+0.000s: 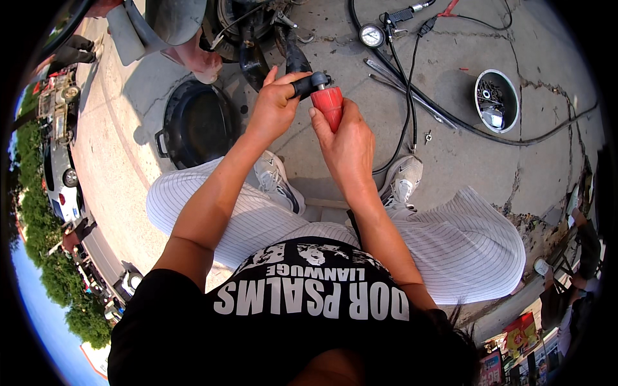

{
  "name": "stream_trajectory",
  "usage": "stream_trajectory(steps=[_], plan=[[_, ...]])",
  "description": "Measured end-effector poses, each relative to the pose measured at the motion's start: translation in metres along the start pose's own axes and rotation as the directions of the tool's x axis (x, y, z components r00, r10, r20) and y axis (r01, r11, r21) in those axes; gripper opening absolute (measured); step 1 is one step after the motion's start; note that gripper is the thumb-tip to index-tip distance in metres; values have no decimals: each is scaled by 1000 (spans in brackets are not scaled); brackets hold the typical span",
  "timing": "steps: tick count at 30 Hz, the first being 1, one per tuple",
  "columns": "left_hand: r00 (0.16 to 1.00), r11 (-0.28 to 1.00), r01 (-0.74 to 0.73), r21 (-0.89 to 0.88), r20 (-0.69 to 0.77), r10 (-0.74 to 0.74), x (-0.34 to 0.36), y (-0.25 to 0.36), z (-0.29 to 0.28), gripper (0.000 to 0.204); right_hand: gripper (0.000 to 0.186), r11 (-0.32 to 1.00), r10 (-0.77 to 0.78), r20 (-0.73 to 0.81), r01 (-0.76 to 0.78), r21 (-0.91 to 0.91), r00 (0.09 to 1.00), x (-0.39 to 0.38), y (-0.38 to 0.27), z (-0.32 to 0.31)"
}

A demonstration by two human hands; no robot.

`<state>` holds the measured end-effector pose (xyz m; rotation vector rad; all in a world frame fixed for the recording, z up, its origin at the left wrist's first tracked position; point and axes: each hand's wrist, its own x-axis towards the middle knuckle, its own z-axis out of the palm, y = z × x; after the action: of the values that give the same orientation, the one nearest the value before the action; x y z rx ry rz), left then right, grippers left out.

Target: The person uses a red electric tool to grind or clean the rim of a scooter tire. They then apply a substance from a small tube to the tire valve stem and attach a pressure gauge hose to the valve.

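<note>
My right hand is closed round a red-bodied tool with a short metal neck and a rounded grey head. The head rests beside the end of a black cylindrical part, which my left hand grips. The exact kind of tool and what its head bears on cannot be made out. Just beyond my hands are dark, dirty tubes of a vehicle with a wheel behind them. My left fingers are partly raised, with the thumb side against the black part.
A black basin stands left of my feet. To the right lie a pressure gauge with an air hose, long metal bars and a small key-like metal piece. A metal bucket holds loose hardware. My shoes flank the work.
</note>
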<state>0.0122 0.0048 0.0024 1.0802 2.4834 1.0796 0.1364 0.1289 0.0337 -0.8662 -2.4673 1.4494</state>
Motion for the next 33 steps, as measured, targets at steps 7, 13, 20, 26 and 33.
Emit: stream_trajectory(steps=[7,13,20,26,33], plan=[[988,968,-152,200,63,142,1,1,-8,27,46,1000,6,6,-6,4,1000,0,0,0],[957,890,-289,352,78,279,6,6,-15,26,51,1000,8,-19,-9,-30,1000,2,5,0],[920,805,-388,450,137,367,11,15,-23,13,48,998,-40,-22,39,-51,999,-2,5,2],[915,781,-394,484,131,381,12,15,-22,15,47,994,-73,-50,68,-85,996,-4,5,5],[915,763,-392,514,137,378,10,15,-21,13,49,989,-99,-64,90,-121,993,-4,7,7]])
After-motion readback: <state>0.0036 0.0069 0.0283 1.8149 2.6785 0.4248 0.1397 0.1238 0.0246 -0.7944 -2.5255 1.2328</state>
